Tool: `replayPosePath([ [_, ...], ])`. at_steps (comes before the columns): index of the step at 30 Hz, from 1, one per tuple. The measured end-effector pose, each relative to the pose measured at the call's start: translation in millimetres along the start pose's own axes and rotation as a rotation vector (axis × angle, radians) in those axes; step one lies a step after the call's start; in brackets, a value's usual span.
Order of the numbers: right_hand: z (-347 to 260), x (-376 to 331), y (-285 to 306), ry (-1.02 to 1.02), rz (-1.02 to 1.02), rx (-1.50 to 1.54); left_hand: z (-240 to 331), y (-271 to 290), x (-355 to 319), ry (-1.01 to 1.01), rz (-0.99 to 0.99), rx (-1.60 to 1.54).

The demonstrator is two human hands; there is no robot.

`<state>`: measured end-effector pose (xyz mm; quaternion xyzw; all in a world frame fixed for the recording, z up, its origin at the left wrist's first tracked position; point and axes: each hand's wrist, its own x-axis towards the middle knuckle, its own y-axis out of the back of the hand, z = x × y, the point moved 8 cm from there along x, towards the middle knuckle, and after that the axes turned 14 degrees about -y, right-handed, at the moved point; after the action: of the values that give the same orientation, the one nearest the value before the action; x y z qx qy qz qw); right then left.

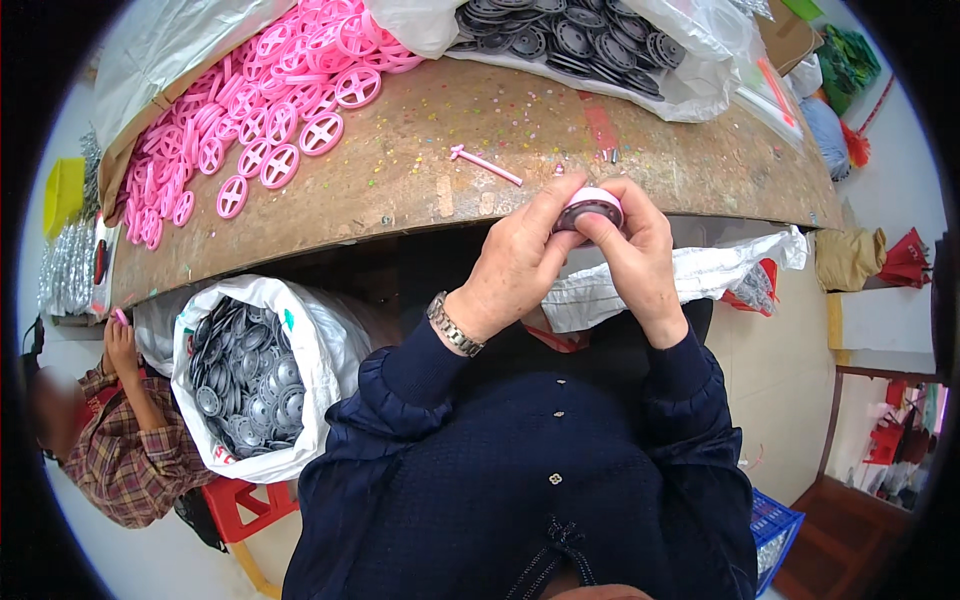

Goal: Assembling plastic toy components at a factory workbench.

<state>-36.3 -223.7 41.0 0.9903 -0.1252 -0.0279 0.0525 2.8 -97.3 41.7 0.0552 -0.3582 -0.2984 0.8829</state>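
Head view, looking down from where the worker sits: both hands meet at the near edge of the worktable (400,180), closed around one small round piece (590,208) with a dark grey face and a pink rim. The left hand (515,260) (a metal watch (455,325) on its wrist) pinches the piece from its left side. The right hand (635,255) wraps its right side, fingers behind and thumb pressed across the dark face. I can't tell whether the piece touches the wood or is held just above it.

Just beyond the left hand lies a pink rod (487,165) with a knobbed end, among scattered coloured specks. Farther left spreads a heap of pink rings (270,110) with crossed spokes; at the far edge, dark discs (575,40) are piled on white plastic (700,85).

Below the table, to the worker's left, a white sack (328,350) stands open, filled with more grey discs (250,385). Past it, a co-worker in a plaid shirt (130,450) holds up something small and pink (121,316). White sheeting (690,285) hangs beneath the worker's right hand.
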Motion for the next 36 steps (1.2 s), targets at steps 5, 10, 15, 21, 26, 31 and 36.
replayPosePath([
  [5,-2.1,-1.3,12.9,-0.024,0.011,0.102,3.9,-3.0,10.7,-0.044,-0.028,0.007],
  [10,-14.9,-5.4,47.8,0.163,0.089,-0.502,6.9,17.8,46.9,-0.192,-0.100,0.260],
  [15,6.7,-15.8,79.3,0.257,0.120,-1.138,-26.7,46.4,96.1,-0.270,-0.042,0.540],
  [21,27.0,-23.3,95.9,0.147,0.152,-1.175,-74.0,39.9,149.3,-0.126,-0.020,0.719],
  [26,25.2,-23.8,76.5,0.163,0.098,-1.190,-117.8,32.5,181.7,0.170,-0.067,0.758],
  [31,26.8,-27.8,58.2,0.187,0.041,-1.159,-143.7,32.2,191.1,0.206,0.070,0.668],
  [36,18.1,-27.4,52.1,0.180,-0.020,-1.035,-152.2,44.9,186.3,0.175,0.140,0.505],
])
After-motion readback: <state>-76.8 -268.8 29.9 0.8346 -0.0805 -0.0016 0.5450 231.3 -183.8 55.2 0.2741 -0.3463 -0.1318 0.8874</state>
